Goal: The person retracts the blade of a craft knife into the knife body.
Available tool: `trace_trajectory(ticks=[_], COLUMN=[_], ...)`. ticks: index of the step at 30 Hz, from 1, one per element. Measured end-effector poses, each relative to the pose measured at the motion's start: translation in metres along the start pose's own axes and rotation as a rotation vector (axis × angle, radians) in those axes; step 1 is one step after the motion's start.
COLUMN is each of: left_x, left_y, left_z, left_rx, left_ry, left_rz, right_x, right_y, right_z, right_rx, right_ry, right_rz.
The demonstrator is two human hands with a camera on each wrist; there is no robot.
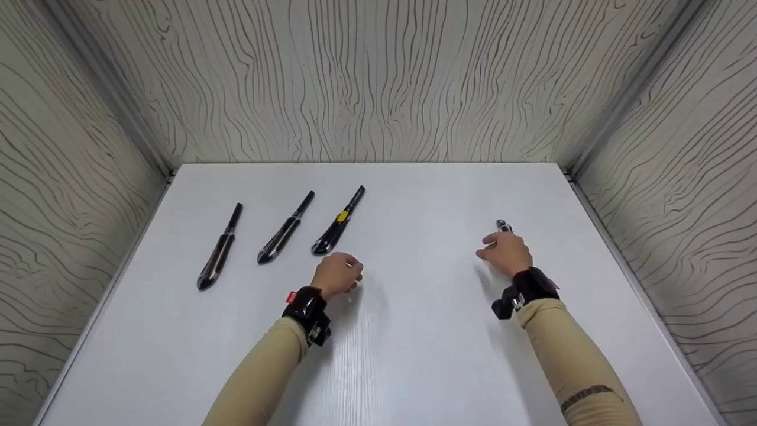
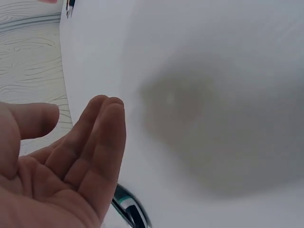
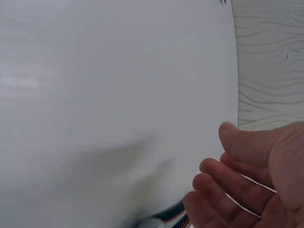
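My left hand (image 1: 337, 274) hovers over the white table, fingers loosely bent and nothing in its grasp. Just beyond it lies a black utility knife (image 1: 337, 229) with a yellow slider; its handle end peeks out below the fingers in the left wrist view. Over at the right, my right hand (image 1: 506, 253) is held above another utility knife (image 1: 502, 225). Most of that knife is hidden behind the hand, and only a silvery end shows. In the right wrist view the thumb stands apart from the relaxed fingers, with the dark knife (image 3: 176, 214) beneath them.
Two more utility knives, one in the middle left (image 1: 280, 238) and one at the far left (image 1: 217, 254), lie slanted on the white table (image 1: 414, 331). Wood-grain panels (image 1: 378, 83) enclose the back and both sides.
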State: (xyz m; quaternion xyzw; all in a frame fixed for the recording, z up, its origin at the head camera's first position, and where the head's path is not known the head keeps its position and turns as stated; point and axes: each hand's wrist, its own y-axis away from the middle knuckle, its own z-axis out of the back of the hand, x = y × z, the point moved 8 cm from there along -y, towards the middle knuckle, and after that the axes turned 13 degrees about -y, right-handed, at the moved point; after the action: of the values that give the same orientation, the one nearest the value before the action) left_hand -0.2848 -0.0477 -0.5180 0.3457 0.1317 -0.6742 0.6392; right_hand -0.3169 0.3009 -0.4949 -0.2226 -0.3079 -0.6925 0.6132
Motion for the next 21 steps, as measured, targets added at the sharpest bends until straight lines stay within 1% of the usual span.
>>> trace_trajectory(ticks=[6,10,12,15,18,21], left_x=[0.016,0.029,0.035,0.042,0.05,0.058], left_y=[-0.007,-0.013,-0.016,-0.02,-0.023,-0.026], left_z=[0.025,0.044,0.056,0.071,0.079,0.081], left_rx=[-0.065,-0.117,-0.162,-0.238,-0.281,-0.303], left_ry=[-0.09,-0.098,-0.112,-0.169,-0.202,-0.207], left_rz=[0.029,0.07,0.093,0.118,0.156,0.193], right_x=[0.033,0.054,0.065,0.081,0.094,0.105], right_y=[-0.008,-0.01,-0.009,-0.008,-0.006,-0.004], right_z=[-0.041,-0.068,-0.081,-0.097,-0.113,-0.127], right_rx=[0.058,0.089,0.104,0.122,0.143,0.162], right_ry=[0.011,0.007,0.007,0.005,0.006,0.003], right_rz=[0.053,0.074,0.091,0.114,0.129,0.141])
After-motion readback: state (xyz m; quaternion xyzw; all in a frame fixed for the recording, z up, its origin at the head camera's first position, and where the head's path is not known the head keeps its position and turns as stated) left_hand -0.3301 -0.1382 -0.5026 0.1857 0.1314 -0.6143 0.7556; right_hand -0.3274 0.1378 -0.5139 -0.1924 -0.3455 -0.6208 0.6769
